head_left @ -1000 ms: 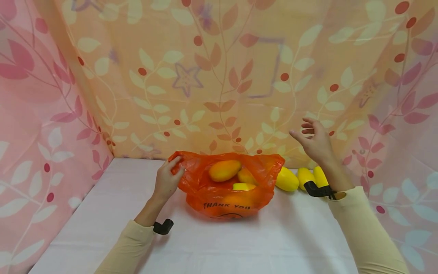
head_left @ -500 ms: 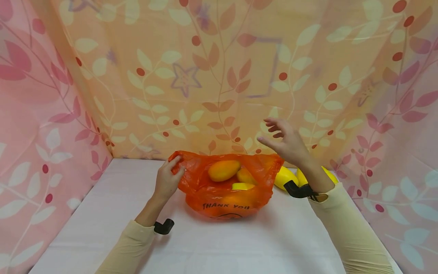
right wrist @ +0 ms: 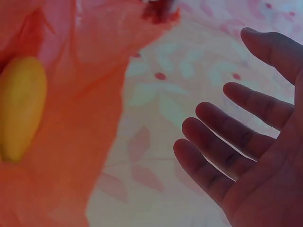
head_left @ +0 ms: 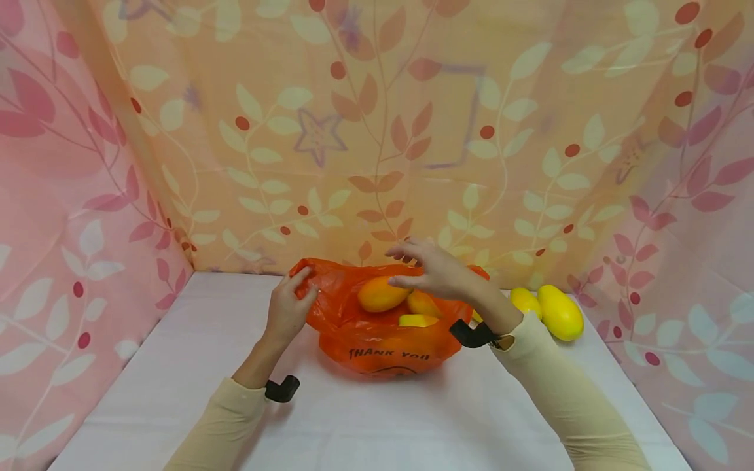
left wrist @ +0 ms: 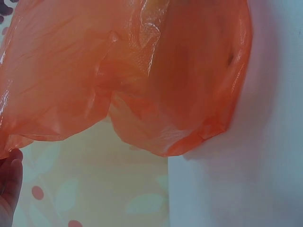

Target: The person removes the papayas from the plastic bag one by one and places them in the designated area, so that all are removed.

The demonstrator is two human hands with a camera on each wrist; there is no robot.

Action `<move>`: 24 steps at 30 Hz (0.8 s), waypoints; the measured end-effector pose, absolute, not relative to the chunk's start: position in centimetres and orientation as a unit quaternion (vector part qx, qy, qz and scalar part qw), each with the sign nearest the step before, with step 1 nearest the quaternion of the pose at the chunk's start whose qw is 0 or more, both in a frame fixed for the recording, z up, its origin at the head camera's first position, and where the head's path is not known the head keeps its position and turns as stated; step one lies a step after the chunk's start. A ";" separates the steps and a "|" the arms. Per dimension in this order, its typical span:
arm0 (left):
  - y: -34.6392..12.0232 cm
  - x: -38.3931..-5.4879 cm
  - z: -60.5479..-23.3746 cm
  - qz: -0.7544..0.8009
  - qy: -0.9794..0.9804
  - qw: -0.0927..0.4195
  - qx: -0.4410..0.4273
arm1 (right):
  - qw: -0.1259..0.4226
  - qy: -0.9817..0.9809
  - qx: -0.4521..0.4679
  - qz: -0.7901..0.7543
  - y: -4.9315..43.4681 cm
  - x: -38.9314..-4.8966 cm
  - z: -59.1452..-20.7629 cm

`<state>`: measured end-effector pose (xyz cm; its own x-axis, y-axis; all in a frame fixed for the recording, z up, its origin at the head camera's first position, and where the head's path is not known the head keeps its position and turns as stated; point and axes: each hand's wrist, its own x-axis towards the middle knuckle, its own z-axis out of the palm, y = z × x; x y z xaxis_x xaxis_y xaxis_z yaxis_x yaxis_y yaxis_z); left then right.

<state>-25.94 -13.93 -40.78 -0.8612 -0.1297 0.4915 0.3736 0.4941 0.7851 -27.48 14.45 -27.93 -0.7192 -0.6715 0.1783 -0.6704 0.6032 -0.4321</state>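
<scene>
An orange plastic bag (head_left: pixel 338 350) printed "THANK YOU" sits on the table with its mouth spread, several yellow mangoes inside. At the bag's left rim, my left hand (head_left: pixel 287 311) pinches the plastic; in the left wrist view only its fingertips (left wrist: pixel 15 163) show at the edge. Over the bag's mouth hovers my right hand (head_left: pixel 438 271), fingers spread and nothing in them. It partly overlaps a mango (head_left: pixel 379 296) in the head view. The right wrist view has the palm and fingers apart from the bag, with one mango (right wrist: pixel 23 109) lying inside.
Beyond the bag on the right, mangoes lie on the white table (head_left: pixel 247 418), one large and bright (head_left: pixel 561 314), another beside it (head_left: pixel 524 301), and one mostly hidden behind my right wrist. Patterned cloth walls (head_left: pixel 377 131) enclose the table at the back and sides.
My right hand has swept left and down, from above the mangoes at the right to over the bag's mouth. The left hand and the bag have stayed put.
</scene>
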 end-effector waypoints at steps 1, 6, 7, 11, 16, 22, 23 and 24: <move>-13.9 -26.0 -40.8 -0.496 -0.827 0.254 -0.074 | 0.009 0.899 -0.375 -0.226 14.1 -27.7 -28.4; -13.8 -26.1 -40.6 -0.490 -0.826 0.267 -0.076 | 0.039 0.913 -0.378 -0.148 13.0 -28.9 -30.6; -13.8 -26.1 -40.6 -0.490 -0.826 0.268 -0.076 | 0.050 0.916 -0.373 -0.140 12.9 -29.1 -31.0; -13.7 -26.1 -40.5 -0.488 -0.829 0.261 -0.078 | 0.100 0.926 -0.341 -0.125 12.3 -29.8 -32.4; -13.6 -26.2 -40.4 -0.484 -0.829 0.267 -0.086 | 0.136 0.935 -0.315 -0.089 11.3 -30.8 -34.2; -13.4 -26.3 -40.3 -0.485 -0.827 0.268 -0.095 | 0.150 0.942 -0.295 -0.054 10.5 -32.1 -36.3; -13.3 -26.3 -40.4 -0.484 -0.828 0.268 -0.094 | 0.151 0.943 -0.290 -0.052 10.5 -32.2 -36.6; -13.3 -26.3 -40.4 -0.485 -0.828 0.266 -0.093 | 0.150 0.944 -0.289 -0.050 10.4 -32.4 -36.8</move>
